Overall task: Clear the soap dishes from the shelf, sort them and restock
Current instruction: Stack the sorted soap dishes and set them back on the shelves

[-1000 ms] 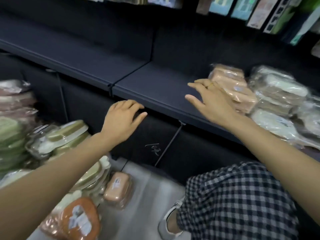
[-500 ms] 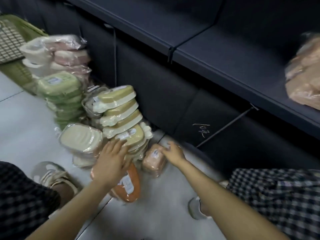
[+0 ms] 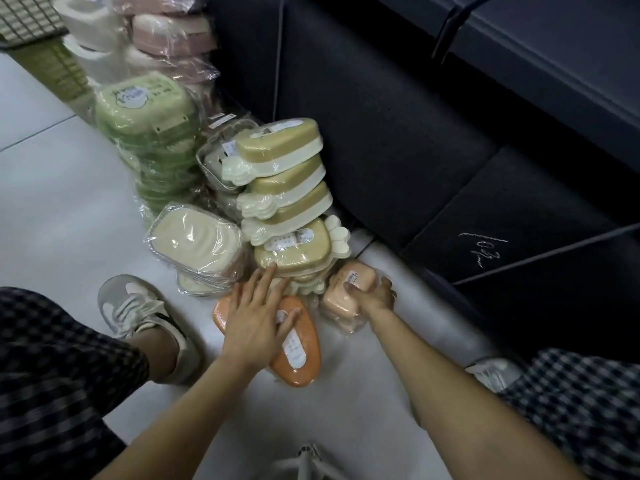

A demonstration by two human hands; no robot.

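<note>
My left hand (image 3: 258, 318) lies flat, fingers straight and spread, on the orange soap dish (image 3: 294, 348) that rests on the pale floor (image 3: 52, 188). The palm covers its upper end, and the white label on its lid shows just past my thumb. My fingertips reach beyond it to the foot of the stack of tan-and-cream soap dishes (image 3: 287, 188), touching the lowest tan lid there.

My right hand (image 3: 375, 294) grips the peach soap dish (image 3: 348, 292), wrapped in clear film. The thumb presses on the near side of its lid and the fingers curl round the far edge. This dish sits on the floor just to the right of the orange one, close against the dark base panel of the shelf unit (image 3: 398, 133).

Beyond my left hand, a little to the left, lie the cream soap dishes (image 3: 195, 244), wrapped and stacked. Farther off in the same direction stands the pile of green soap dishes (image 3: 142, 105), and past that, the pink soap dishes (image 3: 173, 32) and white soap dishes (image 3: 90, 15) near a green basket (image 3: 65, 71).

Left of my left wrist is my shoe (image 3: 138, 310), grey and white, beside my checked trouser leg (image 3: 52, 375). The other checked trouser leg shows under my right forearm.

Handwritten white marks (image 3: 483, 249) sit on the dark panel, up and to the right of my right hand.
</note>
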